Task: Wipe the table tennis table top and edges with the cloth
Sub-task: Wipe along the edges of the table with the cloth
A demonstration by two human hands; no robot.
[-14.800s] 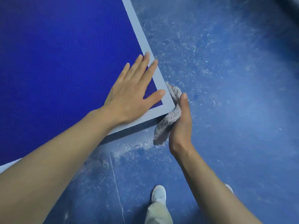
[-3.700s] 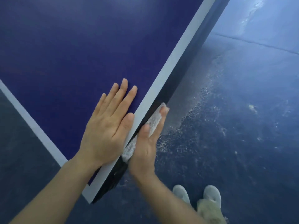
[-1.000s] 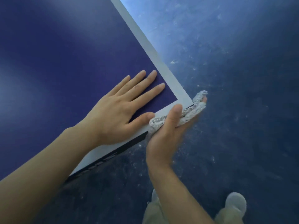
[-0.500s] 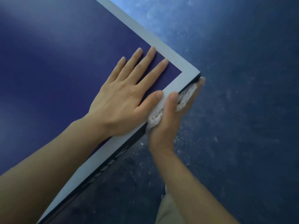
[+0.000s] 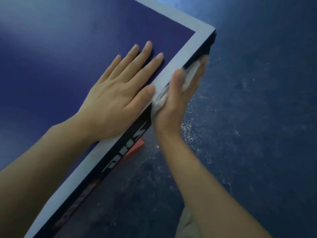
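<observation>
- The edge-wiping step was judged to be in hand: the cloth was pressed by the right hand against the dark side edge of the table tennis table, just short of the corner.
- The right hand's grip was seen as flat rather than pinching: the fingers were held straight and together along the edge, with the cloth trapped between palm and edge, and the thumb was laid up over the white border line.
- Only parts of the pale, crumpled cloth were visible, at the fingertips and below the thumb; the rest was hidden behind the hand.
- The left hand was laid palm down on the blue top, fingers straight and slightly spread, nothing held; it was taken to be bracing the body or steadying the table.
- White lettering on the side edge and a red part beneath the table were seen nearer the body; the lettering could not be read.
- A scuffed blue floor was seen below.
- The next move was judged to call for steady sideways pressure while the cloth was slid along the edge, with the palm kept flat so that the cloth was not shed.
- How much of the top and the other edges remained could not be told from this view.
</observation>
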